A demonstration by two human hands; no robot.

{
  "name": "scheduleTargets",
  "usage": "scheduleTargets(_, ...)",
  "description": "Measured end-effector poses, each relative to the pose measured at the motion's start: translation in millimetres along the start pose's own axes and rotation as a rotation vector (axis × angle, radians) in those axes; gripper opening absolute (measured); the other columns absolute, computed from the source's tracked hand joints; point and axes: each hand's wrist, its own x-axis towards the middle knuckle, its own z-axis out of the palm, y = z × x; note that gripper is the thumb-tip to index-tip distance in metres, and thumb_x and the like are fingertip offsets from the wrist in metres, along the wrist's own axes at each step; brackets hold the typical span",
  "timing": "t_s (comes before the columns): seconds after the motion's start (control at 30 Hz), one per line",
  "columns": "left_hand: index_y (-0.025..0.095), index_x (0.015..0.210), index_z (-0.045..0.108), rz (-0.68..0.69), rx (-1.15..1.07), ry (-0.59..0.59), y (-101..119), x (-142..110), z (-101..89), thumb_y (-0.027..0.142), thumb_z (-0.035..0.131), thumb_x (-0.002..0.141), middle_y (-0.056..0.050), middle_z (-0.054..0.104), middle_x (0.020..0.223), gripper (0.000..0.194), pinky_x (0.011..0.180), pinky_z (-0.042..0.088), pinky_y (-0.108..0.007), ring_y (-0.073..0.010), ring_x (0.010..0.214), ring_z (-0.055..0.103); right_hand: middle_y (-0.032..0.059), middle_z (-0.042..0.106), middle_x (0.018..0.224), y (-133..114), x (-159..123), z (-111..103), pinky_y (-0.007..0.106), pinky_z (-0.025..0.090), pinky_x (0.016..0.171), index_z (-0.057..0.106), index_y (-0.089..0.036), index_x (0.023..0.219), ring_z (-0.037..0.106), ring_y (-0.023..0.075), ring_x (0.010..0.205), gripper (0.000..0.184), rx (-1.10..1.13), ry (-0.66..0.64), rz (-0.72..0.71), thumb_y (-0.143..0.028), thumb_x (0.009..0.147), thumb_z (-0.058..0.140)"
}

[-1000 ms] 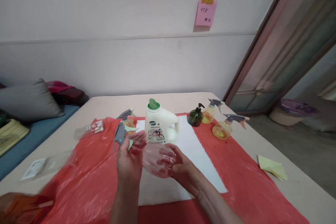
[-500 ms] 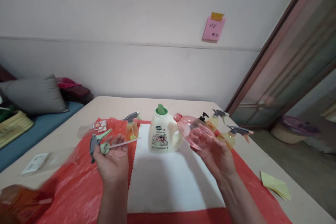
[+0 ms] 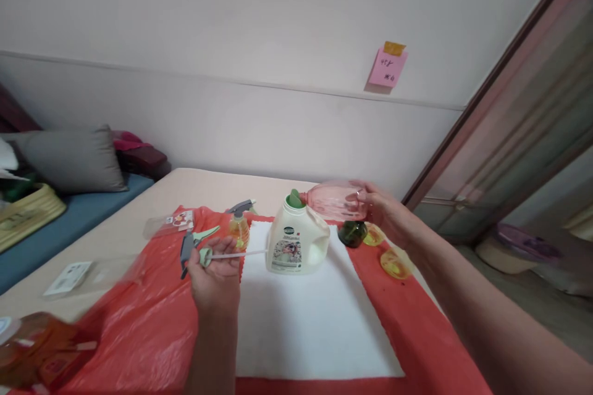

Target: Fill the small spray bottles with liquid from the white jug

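A clear pink bottle (image 3: pixel 331 200) is held in the air above the desk (image 3: pixel 194 185), lying on its side with its long axis close to level. Its neck points left, to the green spout (image 3: pixel 294 199) in the mouth of a cream jug (image 3: pixel 290 241); the two meet in this view, but whether they touch cannot be told. The bottle's wide base end lies to the right, with the fingers of the right hand (image 3: pixel 382 205) wrapped around it, so this hand is at the end farthest from the jug.

The left hand (image 3: pixel 215 278), lower and left of the jug, is palm up, its fingers partly curled and holding a grey and pale-green spray head (image 3: pixel 188 253). The head's thin tube (image 3: pixel 241 253) points right, its tip reaching the jug's left edge in this view.

The jug stands upright on a white cloth (image 3: pixel 310 327) over red plastic sheeting (image 3: pixel 143 321). Just right of it are a dark green bottle (image 3: pixel 353 233) and two yellow bottles (image 3: pixel 393 264), partly hidden by the right forearm; left of it stands a yellow spray bottle (image 3: pixel 239 231).
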Motion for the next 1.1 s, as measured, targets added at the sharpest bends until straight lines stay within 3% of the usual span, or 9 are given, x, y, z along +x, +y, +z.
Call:
scheduleTargets(0.27, 0.018, 0.081, 0.068, -0.068, -0.085, 0.099, 5.9, -6.0, 11.8, 0.047, 0.044, 0.093, -0.008, 0.072, 0.081, 0.039, 0.069, 0.057, -0.029, -0.0180, 0.080, 0.070, 0.0060, 0.065, 0.107, -49.1, 27.6, 7.1, 0.038, 0.045, 0.076, 0.060, -0.026, 0.123, 0.060, 0.0218, 0.088, 0.061, -0.391, 0.009, -0.113, -0.051, 0.070, 0.075)
scheduleTargets(0.63, 0.021, 0.085, 0.065, -0.020, -0.052, 0.036, 5.3, -6.2, 8.7, 0.049, 0.048, 0.091, -0.007, 0.071, 0.084, 0.033, 0.078, 0.056, -0.034, -0.0196, 0.081, 0.068, 0.0094, 0.066, 0.112, -90.4, 33.7, 39.9, 0.054, 0.042, 0.097, 0.058, -0.025, 0.128, 0.059, 0.0297, 0.105, 0.068, -0.638, -0.003, -0.272, -0.055, 0.070, 0.076)
scheduleTargets(0.93, 0.022, 0.082, 0.066, -0.030, -0.027, 0.016, 4.1, -6.6, 9.0, 0.051, 0.049, 0.090, -0.006, 0.071, 0.085, 0.034, 0.075, 0.058, -0.032, -0.0183, 0.081, 0.068, 0.0094, 0.062, 0.126, -86.2, 7.9, 53.8, 0.053, 0.045, 0.095, 0.058, -0.027, 0.130, 0.057, 0.0296, 0.108, 0.066, -0.759, 0.006, -0.408, -0.054, 0.073, 0.074)
scheduleTargets(1.1, 0.022, 0.083, 0.066, -0.058, -0.058, 0.022, 1.9, -9.7, 11.3, 0.050, 0.051, 0.090, -0.005, 0.072, 0.083, 0.033, 0.071, 0.057, -0.029, -0.0171, 0.079, 0.069, 0.0086, 0.057, 0.137, -45.3, -14.6, 41.7, 0.051, 0.044, 0.100, 0.052, -0.030, 0.136, 0.055, 0.0294, 0.118, 0.072, -0.525, 0.092, -0.470, -0.051, 0.072, 0.078)
